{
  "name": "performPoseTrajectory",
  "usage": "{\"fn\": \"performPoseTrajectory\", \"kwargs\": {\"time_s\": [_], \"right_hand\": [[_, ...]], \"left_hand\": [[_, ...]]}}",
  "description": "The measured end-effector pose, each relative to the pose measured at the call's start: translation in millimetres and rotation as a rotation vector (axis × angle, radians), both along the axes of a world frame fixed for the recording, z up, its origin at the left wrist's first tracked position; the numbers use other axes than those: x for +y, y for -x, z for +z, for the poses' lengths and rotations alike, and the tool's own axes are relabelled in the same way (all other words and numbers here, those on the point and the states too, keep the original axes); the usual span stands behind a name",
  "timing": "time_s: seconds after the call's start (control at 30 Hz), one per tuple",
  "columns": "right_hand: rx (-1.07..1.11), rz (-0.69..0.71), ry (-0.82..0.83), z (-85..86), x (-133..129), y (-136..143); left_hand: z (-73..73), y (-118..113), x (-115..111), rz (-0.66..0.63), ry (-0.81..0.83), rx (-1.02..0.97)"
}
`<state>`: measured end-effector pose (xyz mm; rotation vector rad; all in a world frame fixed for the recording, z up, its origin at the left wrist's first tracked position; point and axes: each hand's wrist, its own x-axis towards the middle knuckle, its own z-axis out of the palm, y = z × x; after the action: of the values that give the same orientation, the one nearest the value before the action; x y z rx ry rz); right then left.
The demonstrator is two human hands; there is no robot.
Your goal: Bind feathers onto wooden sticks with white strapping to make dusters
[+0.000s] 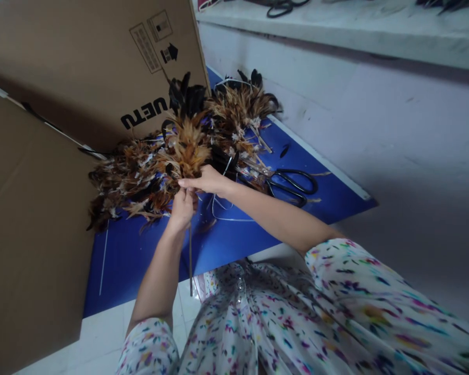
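Note:
A bundle of golden-brown feathers (pixel 189 143) with black plumes at its top stands upright on a thin stick (pixel 190 250). My left hand (pixel 183 205) is closed round the stick just below the feathers. Above it, my right hand (pixel 207 180) presses its fingers at the feathers' base. Loose brown and black feathers (pixel 128 177) lie in a heap to the left and behind. Black-handled scissors (pixel 293 183) rest on the blue table (pixel 140 260) to the right, their blades partly hidden by feathers.
Large cardboard boxes (pixel 101 57) stand at the left and back. Another feather bundle (pixel 238 107) lies at the back of the table. White string (pixel 234 219) curls near my right forearm. A pale shelf (pixel 336 31) holds another pair of scissors (pixel 281 8) at the upper right.

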<state>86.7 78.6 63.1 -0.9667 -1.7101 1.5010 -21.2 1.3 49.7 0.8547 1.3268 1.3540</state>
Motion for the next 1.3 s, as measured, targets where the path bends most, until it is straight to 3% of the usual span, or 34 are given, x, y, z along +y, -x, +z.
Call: {"fn": "performPoseTrajectory", "kwargs": {"time_s": [0.1, 0.2, 0.27, 0.43, 1.0, 1.3], "right_hand": [[0.04, 0.04, 0.024, 2.9, 13, -13], [-0.021, -0.101, -0.136, -4.0, 31, -28], [-0.156, -0.119, -0.283, -11.3, 40, -35], [-0.563, 0.017, -0.483, -22.1, 39, -35], [-0.976, 0.114, -0.738, -31.1, 32, -37], [-1.001, 0.132, -0.756, -35.7, 35, -30]], "left_hand": [[11.4, 11, 0, 0.012, -0.005, -0.008], [16.0, 24, 0, 0.007, -0.035, -0.084], [14.2, 31, 0, 0.016, -0.046, -0.124], [7.2, 42, -2, 0.003, -0.039, -0.173], [1.7, 43, -4, -0.02, -0.02, -0.195], [0.6, 41, -3, -0.029, -0.002, -0.211]]}}
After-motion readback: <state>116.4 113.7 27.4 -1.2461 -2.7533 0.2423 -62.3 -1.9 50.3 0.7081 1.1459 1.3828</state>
